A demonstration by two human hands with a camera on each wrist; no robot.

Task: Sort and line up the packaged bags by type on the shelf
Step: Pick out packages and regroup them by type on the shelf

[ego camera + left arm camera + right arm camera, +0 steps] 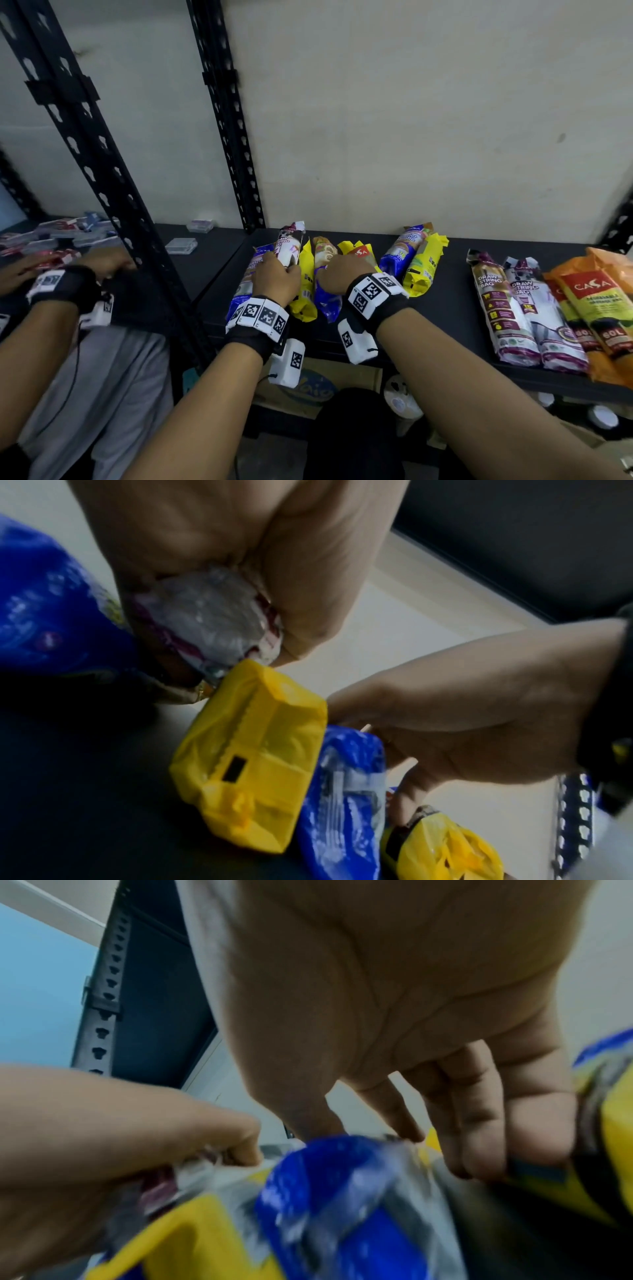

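On shelf (445, 308), my left hand (275, 274) grips white drawstring-bag roll (289, 245); right hand (337, 274) spread on blue roll (325, 301). Film probably light, soft, slippery; grab mid-body.

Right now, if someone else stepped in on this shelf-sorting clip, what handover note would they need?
Left hand: grips a white-and-maroon drawstring-bag pack, shown clearly by the left wrist view.
Right hand: fingers extended over a blue-ended plastic pack in the mixed pile; no closed grip visible.
Done: at the right of the black shelf, two drawstring-bag packs lie side by side, orange Casa packs beside them.
Left: the mixed pile, plus a blue pack and yellow pack lying mid-shelf, still need sorting.
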